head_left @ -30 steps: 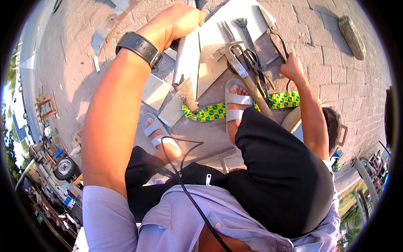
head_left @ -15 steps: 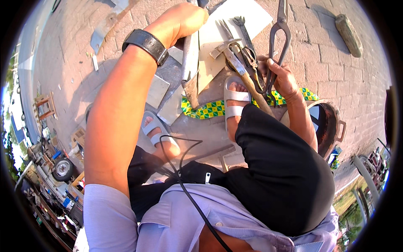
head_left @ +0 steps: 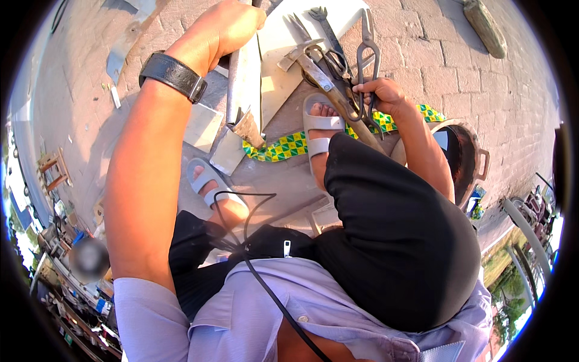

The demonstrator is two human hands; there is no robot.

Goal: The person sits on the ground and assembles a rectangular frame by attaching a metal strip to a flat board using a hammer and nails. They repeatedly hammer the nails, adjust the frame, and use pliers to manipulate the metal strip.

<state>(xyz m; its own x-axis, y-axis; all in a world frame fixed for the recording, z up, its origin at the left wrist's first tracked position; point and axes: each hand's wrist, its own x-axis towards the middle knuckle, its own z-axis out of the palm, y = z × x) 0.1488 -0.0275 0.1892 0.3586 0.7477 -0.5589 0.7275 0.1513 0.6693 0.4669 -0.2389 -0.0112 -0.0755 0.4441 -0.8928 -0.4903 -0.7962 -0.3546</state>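
Observation:
My left hand (head_left: 226, 29), a black strap on its wrist, is closed in a fist at the far end of a long folded piece of sheet metal (head_left: 244, 87); its fingertips are hidden. Closed on the handles of a dark pair of metal snips (head_left: 368, 43), my right hand (head_left: 387, 95) is beside a pile of tools. In that pile lie a hammer (head_left: 319, 77) with a wooden handle, a dark tool with a notched end (head_left: 322, 23) and other scissor-like tools (head_left: 338, 63). A pale flat sheet (head_left: 280, 81) lies under them.
My sandalled feet (head_left: 322, 123) flank a green and yellow checkered cloth strip (head_left: 283, 148). A large pot (head_left: 480, 148) with side handles stands by my right forearm. Sheet scraps (head_left: 202, 123) lie at left, a log (head_left: 484, 27) far right, a small wooden stool (head_left: 55, 169) far left.
The snips and my right hand have moved left and lower, closer to the tool pile. My left hand stays closed at the folded metal. The whole view has shifted slightly.

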